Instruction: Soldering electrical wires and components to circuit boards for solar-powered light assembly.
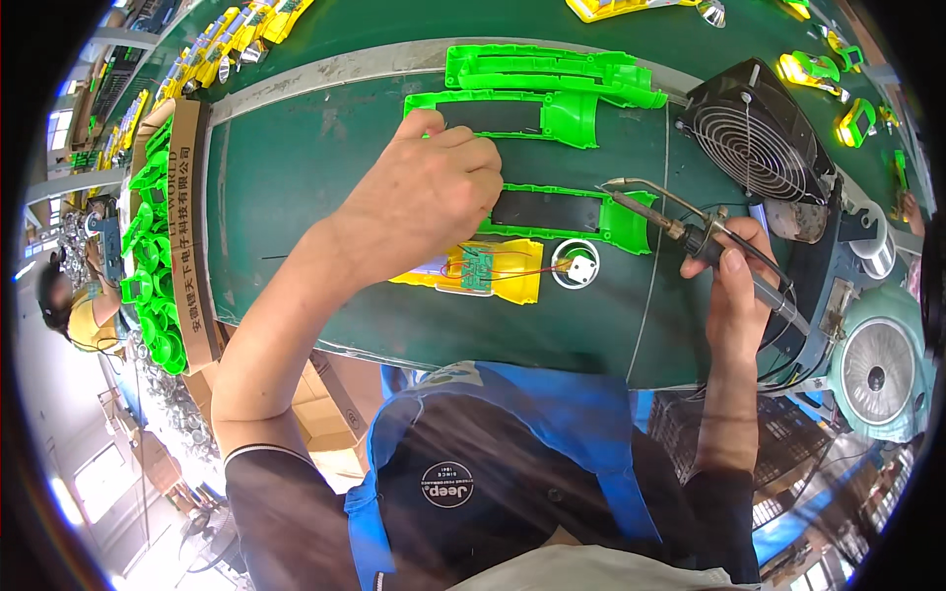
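Note:
My right hand (739, 286) grips a soldering iron (700, 239) with a thin curved metal tube fixed along it, its tip pointing left. Below that tip lies a green plastic housing (626, 225) with a dark panel (547, 212) set in it. My left hand (429, 192) is closed, fingers curled, over this housing's left end and against a second green housing (569, 120); whatever its fingertips hold is hidden. Just nearer, a yellow housing (519, 271) carries a green circuit board (477, 268) with thin wires, running to a round white-rimmed lamp part (574, 266).
Another green housing (552, 71) lies farther back. A black fan (754, 138) stands at the right, near a solder spool (873, 241) and a pale green fan (877, 374). At left is a cardboard box (192, 236) of green parts (153, 286). Yellow lamps (222, 44) line the far bench; a person (89, 305) works at far left.

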A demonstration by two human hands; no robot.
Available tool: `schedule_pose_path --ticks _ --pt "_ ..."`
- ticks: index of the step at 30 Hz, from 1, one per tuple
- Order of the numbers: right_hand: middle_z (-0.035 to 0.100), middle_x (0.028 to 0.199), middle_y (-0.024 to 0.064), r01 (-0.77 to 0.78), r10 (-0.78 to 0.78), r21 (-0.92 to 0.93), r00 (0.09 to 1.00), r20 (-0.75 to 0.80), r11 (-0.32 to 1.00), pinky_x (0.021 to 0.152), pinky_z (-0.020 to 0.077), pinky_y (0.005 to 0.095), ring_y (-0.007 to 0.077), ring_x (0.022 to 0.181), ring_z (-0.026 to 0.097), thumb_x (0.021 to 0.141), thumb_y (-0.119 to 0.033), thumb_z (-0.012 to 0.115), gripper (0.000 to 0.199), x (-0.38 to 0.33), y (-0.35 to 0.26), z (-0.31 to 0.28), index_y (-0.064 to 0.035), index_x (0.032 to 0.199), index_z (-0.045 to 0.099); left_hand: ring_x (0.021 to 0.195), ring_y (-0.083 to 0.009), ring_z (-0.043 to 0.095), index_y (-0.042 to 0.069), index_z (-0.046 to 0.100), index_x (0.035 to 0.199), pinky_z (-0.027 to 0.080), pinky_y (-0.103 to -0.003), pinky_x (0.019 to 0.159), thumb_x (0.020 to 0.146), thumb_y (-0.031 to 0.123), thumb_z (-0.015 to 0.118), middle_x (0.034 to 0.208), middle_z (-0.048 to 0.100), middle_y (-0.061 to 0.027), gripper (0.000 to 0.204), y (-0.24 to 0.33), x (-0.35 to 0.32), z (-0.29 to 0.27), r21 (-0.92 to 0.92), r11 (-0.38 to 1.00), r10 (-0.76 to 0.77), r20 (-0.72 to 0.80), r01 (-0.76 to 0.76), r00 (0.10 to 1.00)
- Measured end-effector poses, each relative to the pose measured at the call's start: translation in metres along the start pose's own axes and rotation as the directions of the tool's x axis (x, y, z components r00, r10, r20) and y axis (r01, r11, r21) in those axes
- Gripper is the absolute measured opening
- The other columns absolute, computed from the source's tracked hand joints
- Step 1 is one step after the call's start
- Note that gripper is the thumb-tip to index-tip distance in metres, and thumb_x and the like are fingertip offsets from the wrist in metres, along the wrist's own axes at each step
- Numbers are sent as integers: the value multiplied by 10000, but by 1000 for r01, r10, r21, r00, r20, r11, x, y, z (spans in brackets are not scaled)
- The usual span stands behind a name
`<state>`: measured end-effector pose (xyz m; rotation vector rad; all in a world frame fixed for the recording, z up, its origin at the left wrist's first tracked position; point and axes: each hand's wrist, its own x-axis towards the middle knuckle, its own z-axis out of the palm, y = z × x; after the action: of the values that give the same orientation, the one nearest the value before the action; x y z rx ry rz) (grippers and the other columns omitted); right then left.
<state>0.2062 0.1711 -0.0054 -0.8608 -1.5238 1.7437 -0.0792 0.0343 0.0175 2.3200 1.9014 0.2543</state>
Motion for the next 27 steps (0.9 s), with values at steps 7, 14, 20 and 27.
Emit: schedule_pose_path --ticks 7,14,20,27 --pt "646 831 130 -4 6 -36 999 46 999 755 480 289 177 733 638 870 -258 666 363 -3 3 -5 34 1024 516 861 -211 567 94 589 749 390 -413 848 709 63 691 896 570 -20 114 0 1 -4 -39 999 23 21 -22 1000" --pt "645 878 139 155 -156 -24 988 -18 988 800 476 310 183 755 642 869 -301 670 394 5 7 4 23 1033 517 906 -245 538 94 646 846 383 -387 828 706 111 728 979 547 -47 164 28 -8 -17 -187 982 -54 -158 23 986" --pt "645 951 146 170 -175 237 985 -1 957 831 445 310 177 830 606 935 -268 586 323 40 25 50 2 1098 514 930 -243 526 100 595 803 364 -378 841 689 65 721 969 545 -30 173 41 -14 14 -234 972 -79 -220 26 972" --pt "629 890 105 64 -84 272 994 63 960 818 441 293 150 847 579 939 -349 593 381 12 40 84 -16 1089 485 828 -245 575 87 615 815 397 -365 796 700 31 719 779 610 -26 165 65 -7 41 -241 962 -226 -460 124 858"
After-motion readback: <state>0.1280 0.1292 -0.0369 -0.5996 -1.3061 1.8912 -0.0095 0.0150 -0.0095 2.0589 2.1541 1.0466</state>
